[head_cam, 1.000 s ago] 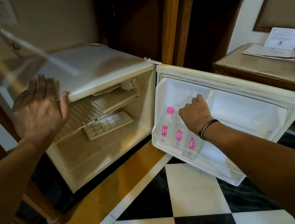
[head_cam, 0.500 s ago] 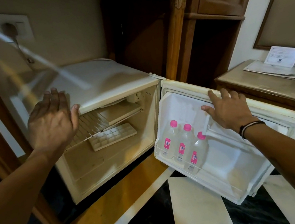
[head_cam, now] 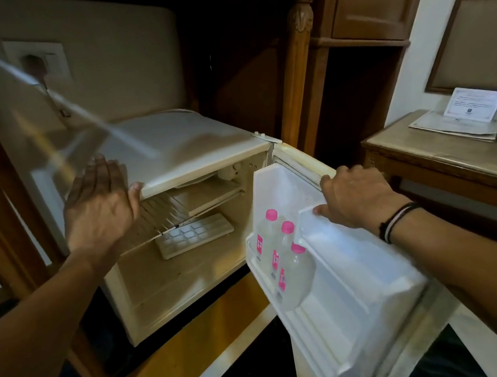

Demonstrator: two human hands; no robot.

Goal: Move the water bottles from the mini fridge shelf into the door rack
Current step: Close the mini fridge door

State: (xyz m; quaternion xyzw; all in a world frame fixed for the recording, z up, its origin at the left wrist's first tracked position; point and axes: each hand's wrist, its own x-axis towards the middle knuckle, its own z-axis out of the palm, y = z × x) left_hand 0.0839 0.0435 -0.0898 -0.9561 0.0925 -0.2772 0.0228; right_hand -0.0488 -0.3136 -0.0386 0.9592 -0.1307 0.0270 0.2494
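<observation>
Three clear water bottles [head_cam: 281,259] with pink caps and pink labels stand side by side in the door rack [head_cam: 258,261] of the white mini fridge [head_cam: 194,151]. My right hand [head_cam: 356,194] grips the top edge of the fridge door [head_cam: 348,273], which stands partly swung in. My left hand [head_cam: 100,204] rests flat on the fridge's top front corner, fingers spread, thumb under the lip. The wire shelf [head_cam: 162,215] inside holds no bottles.
A white ice cube tray [head_cam: 195,235] lies under the shelf. A wooden cabinet surrounds the fridge. A side table [head_cam: 454,158] with papers and a card stands to the right. The floor has black and white tiles and a yellow border.
My right hand left the bottles, rose to the door's top edge and swung the door inward. My left hand stayed on the fridge top. The view tilted up.
</observation>
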